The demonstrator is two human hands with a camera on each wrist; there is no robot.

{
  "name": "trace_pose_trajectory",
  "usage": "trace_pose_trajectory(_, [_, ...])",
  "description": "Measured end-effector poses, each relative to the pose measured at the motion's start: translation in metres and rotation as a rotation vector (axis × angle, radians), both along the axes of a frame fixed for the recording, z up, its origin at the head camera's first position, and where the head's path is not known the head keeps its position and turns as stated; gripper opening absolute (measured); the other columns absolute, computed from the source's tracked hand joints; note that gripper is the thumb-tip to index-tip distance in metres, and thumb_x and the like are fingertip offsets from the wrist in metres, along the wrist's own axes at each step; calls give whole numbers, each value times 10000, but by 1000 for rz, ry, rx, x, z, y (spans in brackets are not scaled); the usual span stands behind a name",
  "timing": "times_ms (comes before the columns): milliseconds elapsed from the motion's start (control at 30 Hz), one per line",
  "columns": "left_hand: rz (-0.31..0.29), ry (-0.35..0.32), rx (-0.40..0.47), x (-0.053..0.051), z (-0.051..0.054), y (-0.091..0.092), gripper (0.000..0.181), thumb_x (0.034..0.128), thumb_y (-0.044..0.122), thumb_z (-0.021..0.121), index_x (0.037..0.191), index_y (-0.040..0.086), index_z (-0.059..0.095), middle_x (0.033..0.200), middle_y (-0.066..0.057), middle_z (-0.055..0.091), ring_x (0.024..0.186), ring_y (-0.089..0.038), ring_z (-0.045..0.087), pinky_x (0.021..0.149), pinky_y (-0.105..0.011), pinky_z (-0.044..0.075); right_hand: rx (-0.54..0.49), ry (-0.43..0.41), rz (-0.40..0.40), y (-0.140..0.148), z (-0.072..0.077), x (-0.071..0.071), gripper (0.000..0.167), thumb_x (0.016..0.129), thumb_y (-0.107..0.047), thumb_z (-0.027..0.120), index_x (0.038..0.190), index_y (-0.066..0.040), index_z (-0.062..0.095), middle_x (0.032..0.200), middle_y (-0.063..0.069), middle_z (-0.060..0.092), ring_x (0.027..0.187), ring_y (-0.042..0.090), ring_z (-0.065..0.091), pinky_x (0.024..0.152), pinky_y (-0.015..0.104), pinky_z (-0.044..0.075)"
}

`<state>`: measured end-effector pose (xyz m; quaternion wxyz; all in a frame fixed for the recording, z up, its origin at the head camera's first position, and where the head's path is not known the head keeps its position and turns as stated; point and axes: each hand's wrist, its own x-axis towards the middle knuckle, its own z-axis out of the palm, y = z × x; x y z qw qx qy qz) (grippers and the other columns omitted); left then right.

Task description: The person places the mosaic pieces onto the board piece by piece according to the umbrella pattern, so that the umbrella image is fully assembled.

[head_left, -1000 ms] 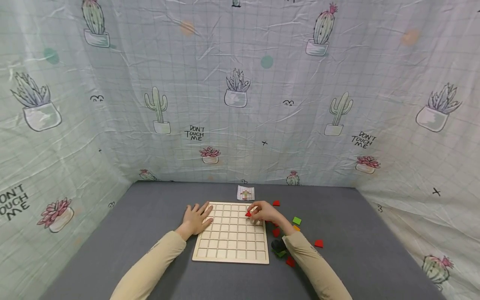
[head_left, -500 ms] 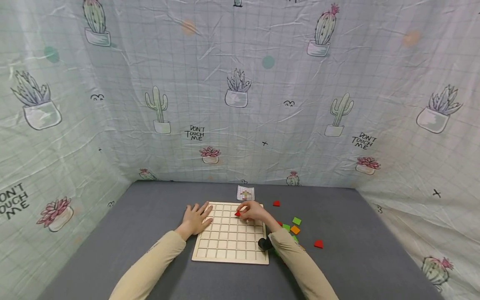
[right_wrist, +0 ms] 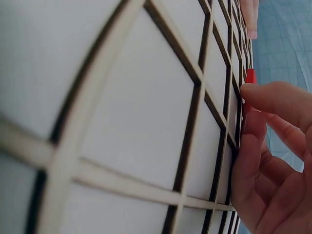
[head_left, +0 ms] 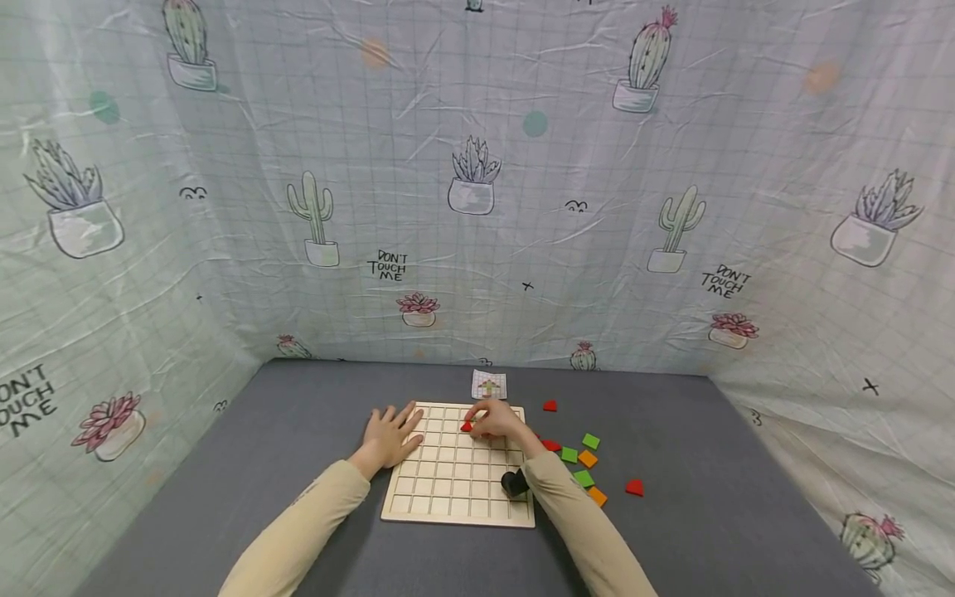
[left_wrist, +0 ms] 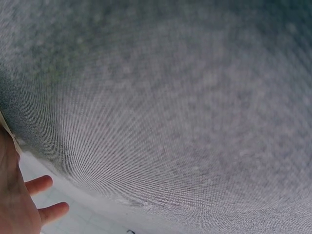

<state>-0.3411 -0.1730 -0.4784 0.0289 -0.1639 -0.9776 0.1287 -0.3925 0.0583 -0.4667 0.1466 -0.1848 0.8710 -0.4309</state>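
A pale wooden grid board [head_left: 442, 482] lies on the dark table. My left hand [head_left: 385, 438] rests with spread fingers on its upper left edge; in the left wrist view part of that hand [left_wrist: 19, 204] shows at the lower left. Over the upper middle cells, my right hand [head_left: 496, 421] pinches a red piece [head_left: 467, 427] between thumb and finger. The right wrist view has the red piece [right_wrist: 250, 77] at the fingertips of the right hand [right_wrist: 275, 156], close against the board's grid.
A small printed card [head_left: 488, 385] lies behind the board. Right of it are red pieces [head_left: 634, 487], green pieces [head_left: 591, 441] and orange pieces [head_left: 588, 458]. A black round object [head_left: 512, 483] is at the right sleeve, over the board. A patterned curtain [head_left: 477, 249] surrounds the table.
My right hand has moved left across the board with the red piece, and its sleeve has uncovered several pieces at the right. My left hand has stayed in place.
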Motion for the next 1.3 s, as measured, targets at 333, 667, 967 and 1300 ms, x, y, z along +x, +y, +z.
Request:
trace_pose_trajectory(333, [-6, -2, 37, 2, 1, 0, 549, 935, 482, 315, 1406, 199, 303, 1468, -21, 270, 1247, -332, 357, 949, -554, 301, -1, -60, 4, 2, 1, -3, 200, 817, -99, 625, 1011, -62, 656, 752, 52, 657, 530, 91, 513, 487, 217, 419])
trace_pose_trajectory(667, [-3, 3, 25, 1, 0, -1, 550, 935, 487, 308, 1407, 205, 300, 1469, -19, 269, 1247, -331, 358, 946, -556, 307, 19, -23, 9, 2, 1, -2, 190, 865, -165, 577, 993, -53, 662, 868, 121, 670, 589, 100, 565, 536, 232, 466])
trace_pose_trajectory(967, [-4, 8, 26, 3, 1, 1, 547, 935, 484, 315, 1404, 202, 307, 1464, -18, 278, 1243, -330, 362, 942, -553, 312, -40, -25, 7, 6, 2, 2, 241, 893, -163, 539, 1063, -18, 630, 895, 179, 671, 651, 161, 623, 568, 274, 504])
trace_pose_trajectory(1300, [-16, 13, 30, 2, 1, 0, 543, 937, 476, 317, 1400, 193, 316, 1461, -25, 285, 1239, -338, 365, 936, -553, 307, -108, 10, 31, 21, 15, 10, 289, 896, -158, 526, 1111, 21, 599, 910, 219, 652, 659, 245, 612, 568, 370, 516])
